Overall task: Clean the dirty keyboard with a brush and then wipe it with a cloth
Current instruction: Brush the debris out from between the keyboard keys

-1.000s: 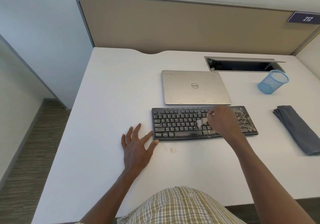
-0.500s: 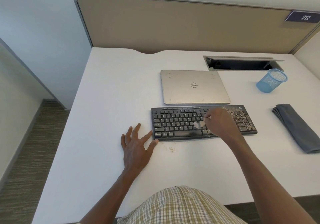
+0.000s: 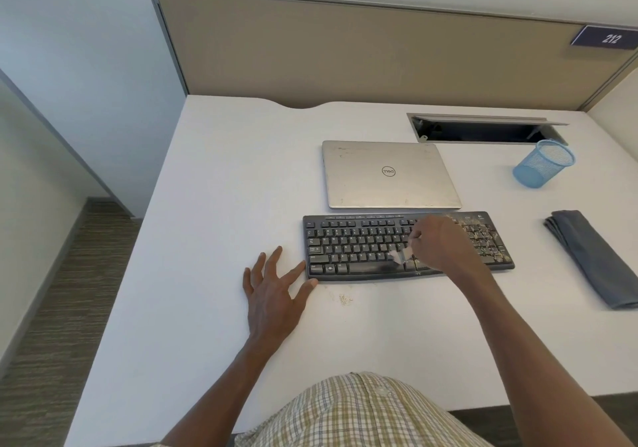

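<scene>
A white desk (image 3: 214,205) stands against a tan partition panel (image 3: 345,49) bearing a sign reading 212 (image 3: 609,37). Pale walls (image 3: 79,49) surround it; striped brown carpet (image 3: 62,291) covers the floor at left.

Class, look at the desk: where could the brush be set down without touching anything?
Bare desk lies left of the laptop and keyboard, and between keyboard and cloth. The front strip is crowded: left hand, crumbs.
</scene>
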